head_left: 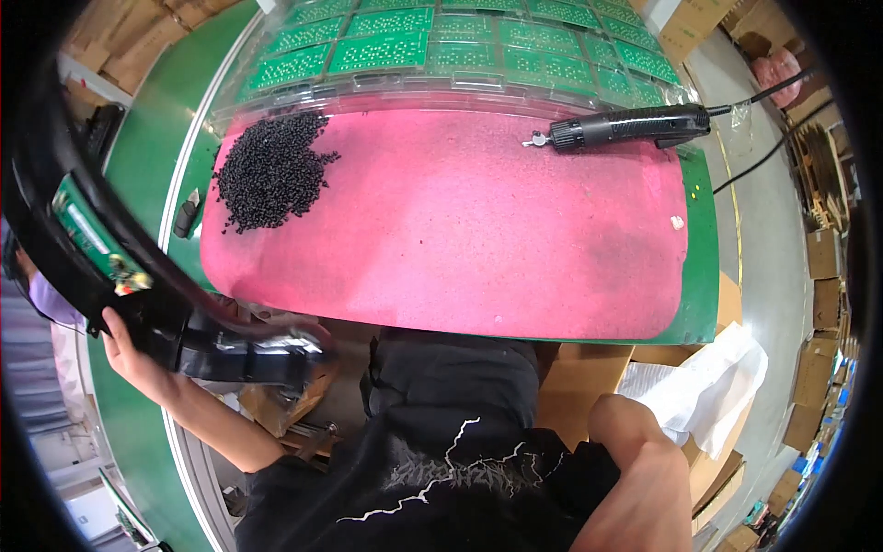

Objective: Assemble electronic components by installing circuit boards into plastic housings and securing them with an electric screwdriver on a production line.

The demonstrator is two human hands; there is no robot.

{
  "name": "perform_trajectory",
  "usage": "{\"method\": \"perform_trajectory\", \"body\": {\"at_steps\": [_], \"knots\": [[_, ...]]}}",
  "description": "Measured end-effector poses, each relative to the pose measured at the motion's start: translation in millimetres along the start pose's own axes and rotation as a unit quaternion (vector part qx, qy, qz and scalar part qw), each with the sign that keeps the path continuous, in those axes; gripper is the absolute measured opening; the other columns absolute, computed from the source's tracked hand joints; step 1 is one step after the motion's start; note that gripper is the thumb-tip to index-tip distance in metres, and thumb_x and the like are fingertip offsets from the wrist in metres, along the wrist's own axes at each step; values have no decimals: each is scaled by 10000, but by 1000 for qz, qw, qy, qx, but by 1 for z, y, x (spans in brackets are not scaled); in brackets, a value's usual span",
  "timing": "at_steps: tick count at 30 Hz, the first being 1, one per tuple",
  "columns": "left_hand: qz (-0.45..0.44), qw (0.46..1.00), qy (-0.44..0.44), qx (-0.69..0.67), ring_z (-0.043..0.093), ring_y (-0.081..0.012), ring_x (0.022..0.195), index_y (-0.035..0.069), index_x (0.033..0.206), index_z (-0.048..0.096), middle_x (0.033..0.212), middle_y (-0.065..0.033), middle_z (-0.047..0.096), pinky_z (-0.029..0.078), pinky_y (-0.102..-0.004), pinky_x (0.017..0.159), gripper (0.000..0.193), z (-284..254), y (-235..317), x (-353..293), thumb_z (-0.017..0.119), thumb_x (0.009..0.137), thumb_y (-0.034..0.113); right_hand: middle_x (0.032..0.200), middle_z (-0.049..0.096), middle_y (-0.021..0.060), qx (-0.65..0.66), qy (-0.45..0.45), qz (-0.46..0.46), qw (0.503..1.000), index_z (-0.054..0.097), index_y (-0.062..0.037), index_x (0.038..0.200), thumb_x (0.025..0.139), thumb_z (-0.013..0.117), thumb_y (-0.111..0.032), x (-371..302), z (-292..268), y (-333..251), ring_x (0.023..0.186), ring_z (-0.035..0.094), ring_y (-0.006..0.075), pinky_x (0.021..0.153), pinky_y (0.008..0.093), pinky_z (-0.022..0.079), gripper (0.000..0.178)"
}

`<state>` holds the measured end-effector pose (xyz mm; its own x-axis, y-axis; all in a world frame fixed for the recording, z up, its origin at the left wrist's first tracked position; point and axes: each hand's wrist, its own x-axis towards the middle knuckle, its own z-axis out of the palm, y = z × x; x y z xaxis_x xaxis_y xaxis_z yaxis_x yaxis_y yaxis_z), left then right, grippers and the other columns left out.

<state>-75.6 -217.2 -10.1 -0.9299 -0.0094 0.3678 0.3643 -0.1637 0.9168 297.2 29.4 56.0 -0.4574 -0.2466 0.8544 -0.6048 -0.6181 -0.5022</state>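
My left hand (pixel 136 361) grips the lower edge of a large curved black plastic housing (pixel 138 248), raised at the left beside the bench. A small green circuit board (pixel 92 235) with coloured wires near its lower end sits in the housing. The housing's near end is blurred and reaches over the bench's front edge. My right arm (pixel 644 460) is bent at the lower right, and its hand lies out of view. On the pink mat (pixel 441 230), a heap of small black screws (pixel 271 175) lies at the left. A black electric screwdriver (pixel 635 127) rests at the far right.
Clear trays of green circuit boards (pixel 382 51) stand along the mat's far side. A cable (pixel 773 87) runs off right from the screwdriver. Below the bench's right front are a cardboard box (pixel 579 382) and white wrapping sheets (pixel 708 386). Another person's purple sleeve (pixel 51 299) shows at far left.
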Motion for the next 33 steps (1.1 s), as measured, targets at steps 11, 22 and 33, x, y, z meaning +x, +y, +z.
{"method": "perform_trajectory", "body": {"at_steps": [11,22,33], "knots": [[-173,913,-234,-284,546,-286,1034,-87,1287,459,1187,-217,554,453,-289,673,436,-166,-55,164,535,898,97,1000,679,227,-152,18,-61,986,643,24,967,962,389,-70,-93,8,-69,913,673,328,881,485,509,272],[11,981,-195,17,556,-266,1019,-13,1180,551,1098,-152,583,469,-343,814,311,14,-117,220,569,926,165,1552,87,270,-248,802,469,-275,61,-69,1512,523,836,-625,-504,197,-77,1427,103,470,1125,593,158,1375],[407,844,-294,187,603,-346,1034,29,1144,574,1165,-190,603,495,-396,873,232,71,-20,71,583,954,162,1204,574,276,-353,877,79,-316,597,78,1070,868,626,-300,-529,223,3,1145,542,375,957,418,427,429]]}}
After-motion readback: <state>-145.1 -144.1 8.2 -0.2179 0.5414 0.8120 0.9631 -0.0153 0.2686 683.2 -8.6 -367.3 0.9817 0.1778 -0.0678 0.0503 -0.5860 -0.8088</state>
